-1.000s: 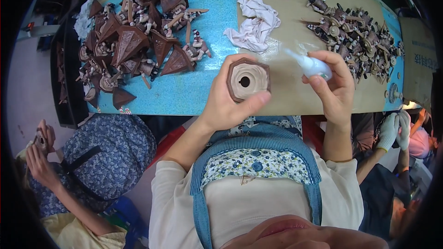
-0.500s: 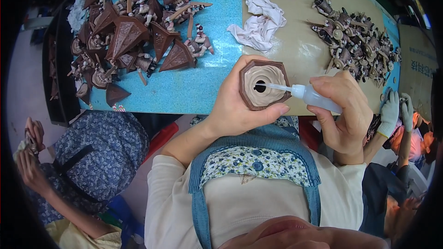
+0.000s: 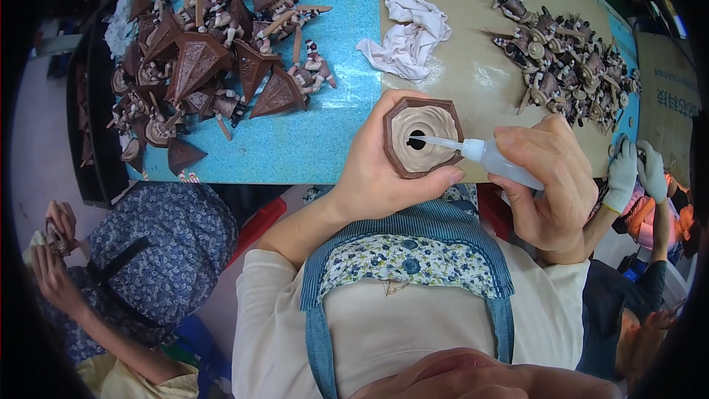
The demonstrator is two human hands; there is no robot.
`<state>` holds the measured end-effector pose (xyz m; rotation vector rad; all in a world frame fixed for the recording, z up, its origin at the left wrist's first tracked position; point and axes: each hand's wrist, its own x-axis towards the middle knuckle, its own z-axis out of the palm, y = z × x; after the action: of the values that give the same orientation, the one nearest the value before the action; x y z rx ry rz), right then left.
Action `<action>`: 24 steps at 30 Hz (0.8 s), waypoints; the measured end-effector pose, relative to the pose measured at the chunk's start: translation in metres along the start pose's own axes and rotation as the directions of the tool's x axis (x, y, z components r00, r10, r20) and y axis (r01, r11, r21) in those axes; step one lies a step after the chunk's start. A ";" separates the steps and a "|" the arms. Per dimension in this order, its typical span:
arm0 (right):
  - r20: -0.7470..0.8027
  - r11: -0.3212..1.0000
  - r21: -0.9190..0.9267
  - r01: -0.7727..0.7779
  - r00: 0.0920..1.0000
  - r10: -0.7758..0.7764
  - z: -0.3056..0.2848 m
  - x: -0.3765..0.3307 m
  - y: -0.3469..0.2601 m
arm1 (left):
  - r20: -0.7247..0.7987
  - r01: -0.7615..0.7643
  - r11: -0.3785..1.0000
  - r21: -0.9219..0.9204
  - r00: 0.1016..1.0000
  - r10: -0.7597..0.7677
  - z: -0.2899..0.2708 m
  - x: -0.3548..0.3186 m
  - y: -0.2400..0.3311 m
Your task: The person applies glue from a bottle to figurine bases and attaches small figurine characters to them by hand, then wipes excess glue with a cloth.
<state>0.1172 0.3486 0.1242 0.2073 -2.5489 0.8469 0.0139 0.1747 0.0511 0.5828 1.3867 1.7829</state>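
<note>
Head view: left hand (image 3: pixel 377 170) grips brown hexagonal ridged plastic cap (image 3: pixel 423 137).
Right hand (image 3: pixel 550 177), closed round clear squeeze bottle (image 3: pixel 491 161), has brought nozzle into cap's centre hole.

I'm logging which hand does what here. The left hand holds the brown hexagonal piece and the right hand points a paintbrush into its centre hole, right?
Not quite. The head view shows the right hand holding a small squeeze bottle, not a paintbrush; its thin nozzle points into the centre hole. The left hand does hold the brown hexagonal piece.

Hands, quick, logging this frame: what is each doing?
Left hand: closed around the brown hexagonal piece.
Right hand: closed on the small squeeze bottle.
</note>
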 end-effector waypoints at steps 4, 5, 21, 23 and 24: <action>0.008 1.000 -0.009 0.002 1.000 -0.002 -0.001 -0.001 -0.002 | 0.007 0.018 1.000 -0.003 1.000 -0.018 0.001 -0.001 0.003; 0.011 1.000 -0.005 0.003 1.000 -0.003 0.000 -0.001 -0.002 | 0.008 0.019 1.000 -0.003 1.000 -0.019 0.001 -0.001 0.003; 0.065 0.544 0.702 -0.460 0.802 0.594 0.027 -0.024 0.056 | -0.048 0.018 0.762 0.648 0.999 0.017 -0.014 0.003 0.028; 0.032 0.451 0.826 -0.338 0.827 0.562 0.042 -0.012 0.068 | -0.019 -0.024 0.572 0.820 0.997 0.069 -0.020 0.003 0.031; 0.024 0.455 0.824 -0.337 0.824 0.566 0.048 -0.008 0.076 | 0.016 -0.089 0.438 0.895 0.986 0.168 -0.024 0.003 0.032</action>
<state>0.0863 0.3806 0.0456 -0.3471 -1.7773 2.0824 -0.0156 0.1598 0.0741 1.2026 2.3970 1.0026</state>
